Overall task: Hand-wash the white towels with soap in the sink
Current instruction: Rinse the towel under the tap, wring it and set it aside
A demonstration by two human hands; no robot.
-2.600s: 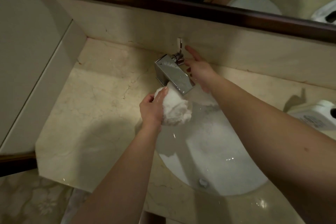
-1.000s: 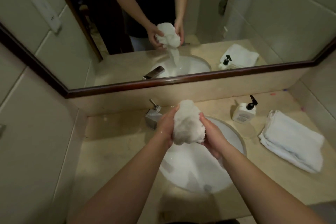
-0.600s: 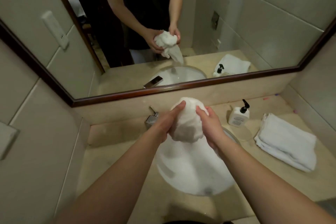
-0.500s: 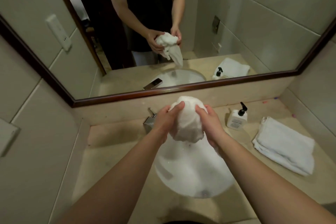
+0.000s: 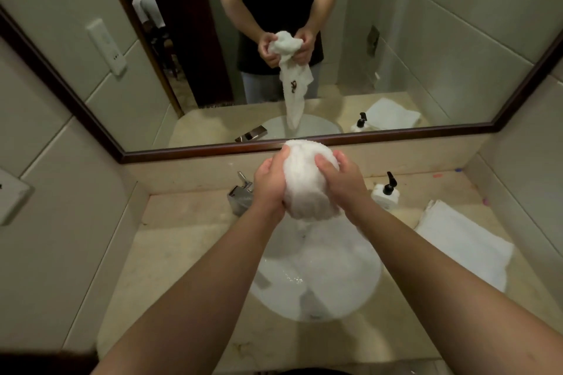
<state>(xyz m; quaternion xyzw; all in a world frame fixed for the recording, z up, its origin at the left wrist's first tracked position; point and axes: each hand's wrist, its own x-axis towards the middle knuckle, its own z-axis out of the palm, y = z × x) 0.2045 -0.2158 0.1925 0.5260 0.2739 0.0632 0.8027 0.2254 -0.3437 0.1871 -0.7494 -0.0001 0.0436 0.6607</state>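
A wet white towel (image 5: 306, 183) is bunched into a ball above the white sink (image 5: 274, 277). My left hand (image 5: 269, 184) grips its left side and my right hand (image 5: 342, 183) grips its right side, fingers curled into the cloth. The mirror shows a loose end of the towel hanging down toward the basin. A soap bottle (image 5: 385, 195) with a black pump stands on the counter right of the sink. Further right lie folded white towels (image 5: 463, 243).
The chrome faucet (image 5: 240, 196) sits behind the sink, partly hidden by my left wrist. A dark-framed mirror (image 5: 304, 143) runs along the back wall. The beige marble counter (image 5: 189, 240) is walled in on both sides.
My right hand left the faucet and joined the left on the towel. Both hands have lifted the bunched towel above the basin, and the view has tilted up to the mirror.
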